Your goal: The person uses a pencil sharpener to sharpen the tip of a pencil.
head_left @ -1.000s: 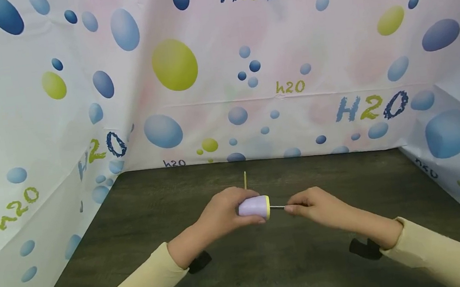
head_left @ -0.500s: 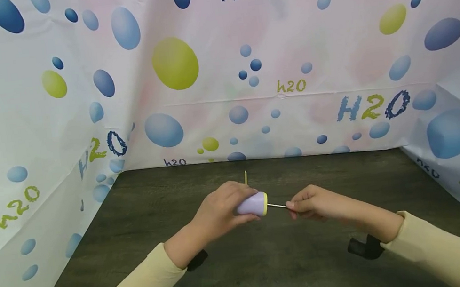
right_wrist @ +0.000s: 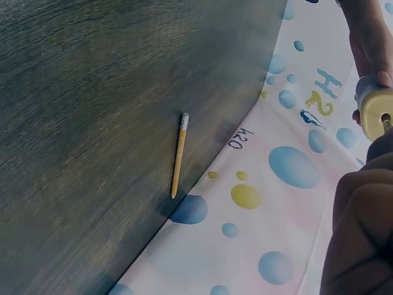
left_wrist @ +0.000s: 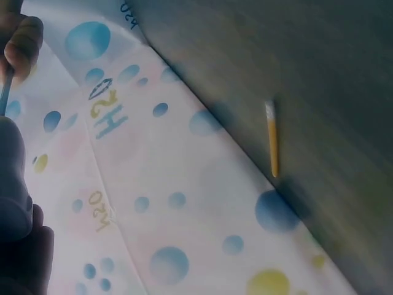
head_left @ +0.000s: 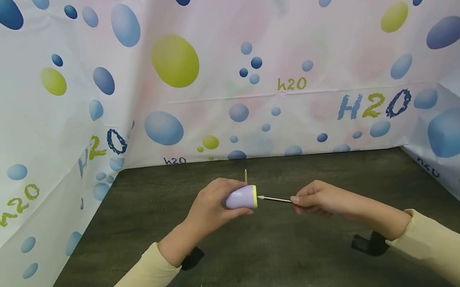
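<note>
My left hand [head_left: 209,207] grips a lilac pencil sharpener [head_left: 238,198] on its side, its yellow end facing right. That end [right_wrist: 372,120] has a dark round hole, seen in the right wrist view. In my right hand [head_left: 325,197] is a thin dark pencil [head_left: 276,199], pinched between thumb and fingers. Its pale sharpened tip points left and lies just outside the sharpener's yellow end. Both hands are above the table. Much of the left hand is dark and cut off in the left wrist view.
A yellow pencil [right_wrist: 180,153] with a whitish end lies on the dark wooden table [head_left: 244,265], near its back edge, beyond the left hand. A white sheet [head_left: 221,68] printed with bubbles and H2O lettering hangs behind and on both sides.
The dark pencil has come out of the sharpener's hole, so its tip now shows. The left hand with the sharpener has shifted slightly left and up; the right hand moved slightly right.
</note>
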`<state>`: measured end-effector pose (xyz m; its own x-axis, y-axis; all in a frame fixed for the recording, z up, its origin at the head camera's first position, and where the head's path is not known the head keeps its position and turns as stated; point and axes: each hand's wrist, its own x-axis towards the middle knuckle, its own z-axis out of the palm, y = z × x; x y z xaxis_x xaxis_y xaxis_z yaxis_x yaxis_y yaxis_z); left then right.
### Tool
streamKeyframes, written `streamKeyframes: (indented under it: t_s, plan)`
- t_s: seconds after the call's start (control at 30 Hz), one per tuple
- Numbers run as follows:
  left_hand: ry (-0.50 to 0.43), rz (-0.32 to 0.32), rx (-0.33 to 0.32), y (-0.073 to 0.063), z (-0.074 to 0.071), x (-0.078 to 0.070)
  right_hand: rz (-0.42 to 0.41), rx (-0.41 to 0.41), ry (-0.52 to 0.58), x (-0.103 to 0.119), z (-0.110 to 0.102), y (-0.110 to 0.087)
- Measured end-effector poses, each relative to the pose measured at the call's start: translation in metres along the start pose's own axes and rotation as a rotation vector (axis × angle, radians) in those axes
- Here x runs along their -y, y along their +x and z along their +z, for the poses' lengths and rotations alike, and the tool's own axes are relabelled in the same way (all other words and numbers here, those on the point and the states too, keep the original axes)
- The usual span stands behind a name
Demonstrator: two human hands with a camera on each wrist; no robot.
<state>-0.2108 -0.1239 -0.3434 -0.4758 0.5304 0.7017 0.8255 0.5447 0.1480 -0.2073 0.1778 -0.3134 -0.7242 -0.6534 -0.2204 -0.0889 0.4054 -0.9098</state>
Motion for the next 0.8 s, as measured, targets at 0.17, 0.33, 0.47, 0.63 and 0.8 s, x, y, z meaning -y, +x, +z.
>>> streamKeyframes:
  t_s: [0.17,0.33,0.47,0.63,0.8]
  plan:
    - [-0.018,-0.014,0.013,0.002,0.0,0.0,0.0,0.002,0.005,0.0,-0.002,0.0]
    - [-0.006,0.007,0.036,0.004,0.002,-0.001,-0.004,-0.013,-0.034,0.001,-0.001,0.001]
    - [0.007,0.004,0.048,0.003,0.003,-0.002,-0.028,-0.061,-0.149,0.0,0.002,0.003]
    - [-0.001,-0.016,0.08,0.001,0.004,-0.005,-0.061,-0.125,-0.287,0.001,0.006,0.003]
    - [-0.018,-0.047,0.106,0.001,0.007,-0.006,-0.287,-0.288,-0.527,-0.004,0.012,0.004]
